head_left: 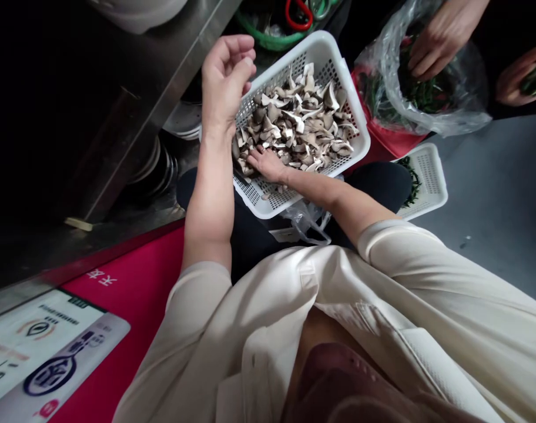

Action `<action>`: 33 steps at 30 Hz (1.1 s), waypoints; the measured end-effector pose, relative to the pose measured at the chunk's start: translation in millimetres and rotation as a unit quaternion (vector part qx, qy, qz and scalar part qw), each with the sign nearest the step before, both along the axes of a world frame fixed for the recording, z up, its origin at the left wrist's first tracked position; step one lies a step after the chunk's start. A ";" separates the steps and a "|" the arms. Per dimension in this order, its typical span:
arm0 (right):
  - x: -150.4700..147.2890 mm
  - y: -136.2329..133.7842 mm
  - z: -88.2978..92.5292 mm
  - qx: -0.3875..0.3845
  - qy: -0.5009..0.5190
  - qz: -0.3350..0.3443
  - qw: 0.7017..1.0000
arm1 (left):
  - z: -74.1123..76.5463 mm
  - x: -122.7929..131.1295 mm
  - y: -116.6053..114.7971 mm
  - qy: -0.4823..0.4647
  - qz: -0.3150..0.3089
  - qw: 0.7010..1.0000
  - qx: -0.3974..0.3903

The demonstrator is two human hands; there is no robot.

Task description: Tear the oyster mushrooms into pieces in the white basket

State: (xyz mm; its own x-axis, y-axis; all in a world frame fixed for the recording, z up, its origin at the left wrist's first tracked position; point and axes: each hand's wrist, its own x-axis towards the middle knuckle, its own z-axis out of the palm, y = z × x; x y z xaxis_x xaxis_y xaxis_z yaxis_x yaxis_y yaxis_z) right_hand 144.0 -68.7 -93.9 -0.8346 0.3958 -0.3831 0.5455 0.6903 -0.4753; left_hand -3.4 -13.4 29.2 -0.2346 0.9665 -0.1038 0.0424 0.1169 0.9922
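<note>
A white perforated plastic basket (360, 144) rests tilted across my lap, holding a heap of torn grey-and-white mushroom pieces (301, 117). My right hand (268, 164) lies on the near left part of the heap, fingers spread and touching the pieces; some fingertips are partly hidden among them. Raised over the basket's left rim is my left hand (229, 73), its fingers loosely curled with the thumb apart. No object shows in it.
At right, another person's hand (444, 38) reaches into a clear plastic bag (459, 120) of green vegetables; their other hand (521, 73) holds greens. A second white basket (431, 176) stands on the floor. Red-handled scissors (300, 17) lie above a green basket (272, 41). A metal counter edge (175, 76) runs along the left.
</note>
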 end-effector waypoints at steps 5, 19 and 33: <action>29.5 37.9 30.1 -0.193 0.152 -0.213 0.946 | -1.1 1.3 5.5 0.021 0.011 0.999 -0.039; 90.8 93.8 107.7 -0.554 0.328 -0.445 0.622 | -54.9 35.8 5.1 0.037 -0.140 0.984 -0.108; 75.0 86.2 76.1 -0.380 0.456 -0.526 0.609 | -87.0 39.3 9.8 0.081 -0.126 0.988 0.032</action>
